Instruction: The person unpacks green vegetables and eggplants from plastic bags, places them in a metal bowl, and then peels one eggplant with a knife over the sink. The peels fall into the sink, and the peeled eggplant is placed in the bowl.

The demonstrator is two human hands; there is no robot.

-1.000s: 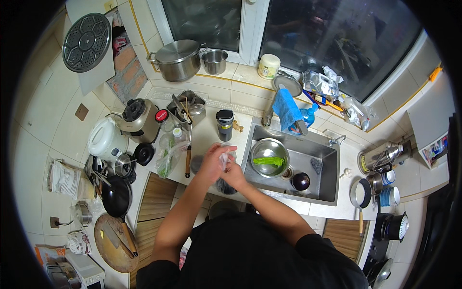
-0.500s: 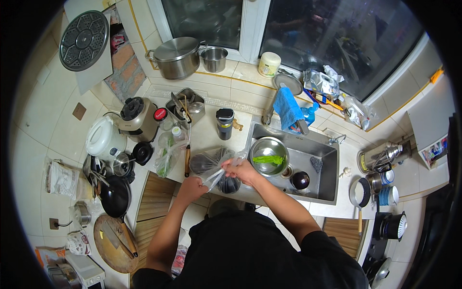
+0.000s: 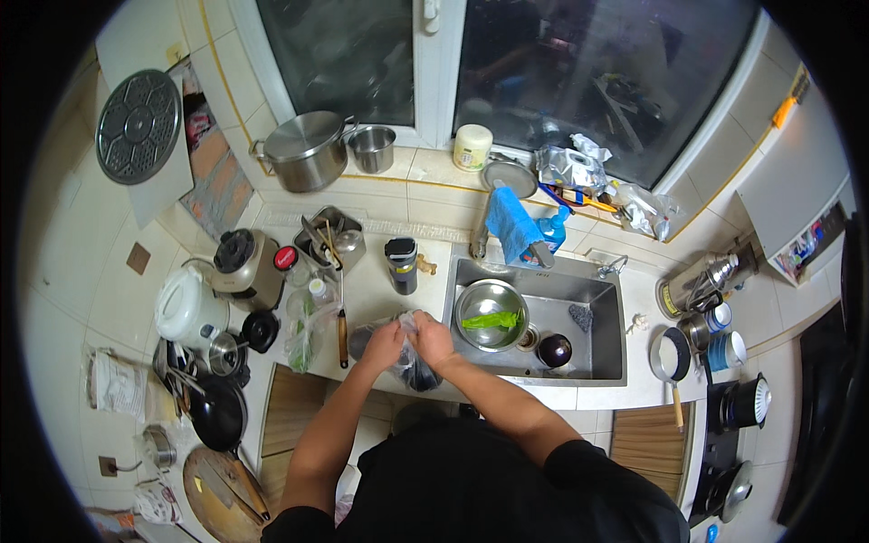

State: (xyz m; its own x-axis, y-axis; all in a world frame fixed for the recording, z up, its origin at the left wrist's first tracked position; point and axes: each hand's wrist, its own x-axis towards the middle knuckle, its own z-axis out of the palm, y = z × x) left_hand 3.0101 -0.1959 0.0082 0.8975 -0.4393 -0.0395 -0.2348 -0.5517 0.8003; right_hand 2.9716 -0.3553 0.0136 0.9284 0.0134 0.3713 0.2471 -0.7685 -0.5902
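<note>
Sink (image 3: 597,312): we record a steel basin set into the counter (image 3: 380,290), to the right of both hands. Inside it sit a metal bowl (image 3: 480,308) carrying a green leafy piece (image 3: 491,320), and a dark round aubergine (image 3: 554,350) lower right.

Large lidded pot (image 3: 308,149): we note it on the window ledge, well apart from the hands, with a small steel cup (image 3: 372,147) just beside it.

Blue cloth (image 3: 512,222): draped over the tap behind the sink.

Dark tumbler (image 3: 401,264): upright on the counter, above the hands.

Knife (image 3: 342,312): wooden-handled, lying left of the hands.

Clear plastic bag (image 3: 409,362): we find it at the counter's front edge, just left of the sink, dark contents showing inside, though we cannot tell what they are.

Left hand (image 3: 384,345): fingers curled closed, pinching the bag's upper left side.

Right hand (image 3: 433,338): fingers likewise closed round the bag's top, touching the left hand across the gathered plastic.
</note>
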